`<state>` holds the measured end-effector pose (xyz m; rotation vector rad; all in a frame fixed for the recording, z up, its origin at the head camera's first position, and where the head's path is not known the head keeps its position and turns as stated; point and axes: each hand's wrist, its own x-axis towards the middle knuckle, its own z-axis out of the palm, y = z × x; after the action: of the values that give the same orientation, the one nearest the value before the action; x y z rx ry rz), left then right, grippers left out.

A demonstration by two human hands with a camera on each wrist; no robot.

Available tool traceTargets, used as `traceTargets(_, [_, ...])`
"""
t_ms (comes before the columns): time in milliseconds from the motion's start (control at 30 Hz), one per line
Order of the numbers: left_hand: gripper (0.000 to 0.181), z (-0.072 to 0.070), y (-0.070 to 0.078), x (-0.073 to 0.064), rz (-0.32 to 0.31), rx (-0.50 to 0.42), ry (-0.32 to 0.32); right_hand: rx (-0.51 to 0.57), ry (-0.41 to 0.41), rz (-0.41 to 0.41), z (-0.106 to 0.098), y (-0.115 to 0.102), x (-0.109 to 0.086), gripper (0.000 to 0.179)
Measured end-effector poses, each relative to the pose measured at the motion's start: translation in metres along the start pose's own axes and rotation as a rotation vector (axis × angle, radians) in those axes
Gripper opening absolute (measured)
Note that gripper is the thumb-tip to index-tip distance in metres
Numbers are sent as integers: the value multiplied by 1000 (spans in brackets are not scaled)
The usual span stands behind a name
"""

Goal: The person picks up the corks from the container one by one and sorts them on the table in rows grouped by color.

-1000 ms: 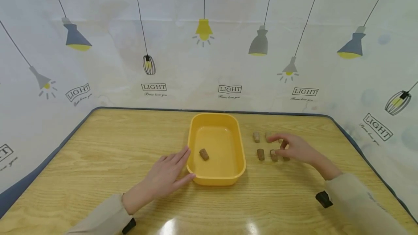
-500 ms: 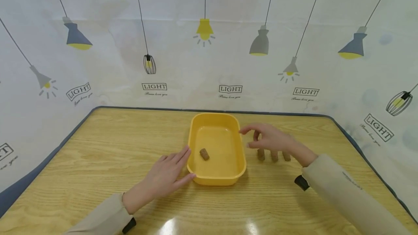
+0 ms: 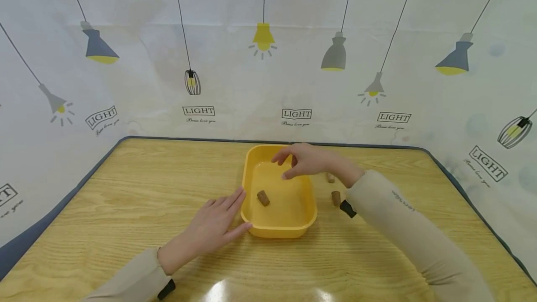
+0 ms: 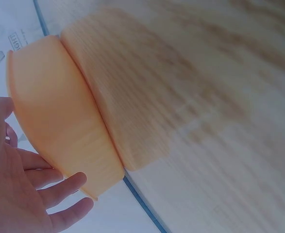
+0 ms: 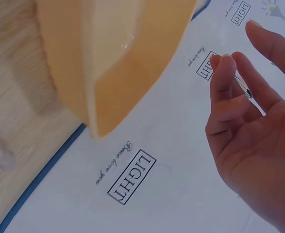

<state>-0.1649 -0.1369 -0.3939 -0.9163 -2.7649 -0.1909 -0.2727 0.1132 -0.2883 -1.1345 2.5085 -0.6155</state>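
Observation:
A yellow rectangular tray [image 3: 278, 233] stands on the wooden table, with one brown cork [image 3: 263, 198] lying tilted on its floor at the left. Against the tray's near left side my left hand [image 3: 214, 224] rests, fingers extended along the wall and thumb at the front corner. The left wrist view shows the same hand [image 4: 28, 179] with spread fingers by the rim. Over the tray's far right part hovers my right hand [image 3: 308, 159], thumb and index finger apart. In the right wrist view this hand [image 5: 259, 116] has loosely bent fingers and nothing visible between them.
To the right of the tray, a pale cork [image 3: 331, 178] and a browner cork [image 3: 336, 198] show on the table [image 3: 176, 171]. My right forearm and sleeve [image 3: 398, 218] cover the area beyond them. A lamp-print backdrop [image 3: 235, 59] rises behind the table.
My right hand has moved left from above the rows of corks to over the tray. The left hand, the tray and the cork inside it stay in place.

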Motion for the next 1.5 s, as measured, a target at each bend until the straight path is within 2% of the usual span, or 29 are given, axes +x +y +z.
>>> traceTargets(333, [71,-2,0,1,5,8,-8,35,-105,74,2,-15,36,41])
traceTargets(500, [70,-2,0,1,13,3,-2,117,-170,140,11,-13,50,41])
traceTargets(733, [70,-1,0,1,13,9,8,130,-244,223,23,-5,63,40])
traceTargets(1033, [71,-1,0,1,10,6,6,202,-336,328,41,7,69,35])
traceTargets(1233, [71,-2,0,2,6,7,3,236,-353,380,50,9,69,34])
traceTargets(1500, [72,-1,0,1,6,13,-8,224,-390,417,57,11,70,33])
